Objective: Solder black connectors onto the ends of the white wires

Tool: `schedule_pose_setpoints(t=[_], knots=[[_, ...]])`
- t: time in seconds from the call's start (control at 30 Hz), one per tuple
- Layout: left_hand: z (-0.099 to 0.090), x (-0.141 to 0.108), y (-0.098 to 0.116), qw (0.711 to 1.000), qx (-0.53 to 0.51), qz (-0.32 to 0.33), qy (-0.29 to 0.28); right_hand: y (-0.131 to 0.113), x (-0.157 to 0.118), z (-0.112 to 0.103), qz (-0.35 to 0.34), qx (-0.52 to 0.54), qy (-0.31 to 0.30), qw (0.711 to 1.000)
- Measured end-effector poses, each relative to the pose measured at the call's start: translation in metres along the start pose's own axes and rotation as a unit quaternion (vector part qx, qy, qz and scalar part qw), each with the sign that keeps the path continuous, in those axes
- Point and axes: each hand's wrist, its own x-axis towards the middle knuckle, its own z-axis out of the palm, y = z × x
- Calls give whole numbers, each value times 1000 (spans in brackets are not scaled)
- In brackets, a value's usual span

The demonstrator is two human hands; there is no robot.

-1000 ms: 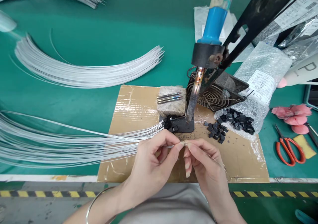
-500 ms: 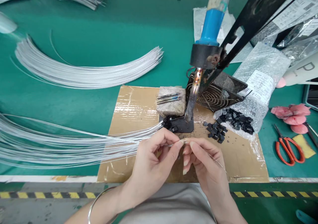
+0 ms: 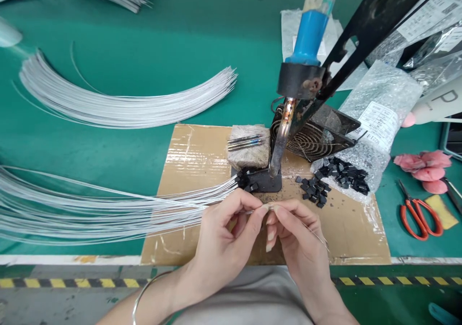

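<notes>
My left hand [image 3: 224, 248] pinches a thin, pale, flexible wire [image 3: 247, 212]; my right hand [image 3: 306, 245] pinches a fine, light strand [image 3: 314, 232], fingertips meeting above the brown cardboard sheet [image 3: 195, 156]. Whether the two join is hidden. A loose pinch could let either slip. Raising the fingers could cause contact with the slanted metal soldering-iron shaft [image 3: 279, 149], with burns if hot. Rightward drift could scatter the small black plastic blocks [image 3: 314, 190].
</notes>
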Motion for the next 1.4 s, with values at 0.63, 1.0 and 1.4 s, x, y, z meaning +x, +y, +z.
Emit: schedule_pose_setpoints(t=[0.63, 1.0, 1.4], knots=[[-1, 2, -1, 998, 1, 54, 26, 2, -3, -11, -21, -69, -21, 997], [-3, 0, -3, 995, 59, 75, 4, -9, -1, -16, 10, -93, -18, 995], [-7, 1, -2, 994, 74, 76, -25, -25, -3, -8, 75, -115, 6, 991]])
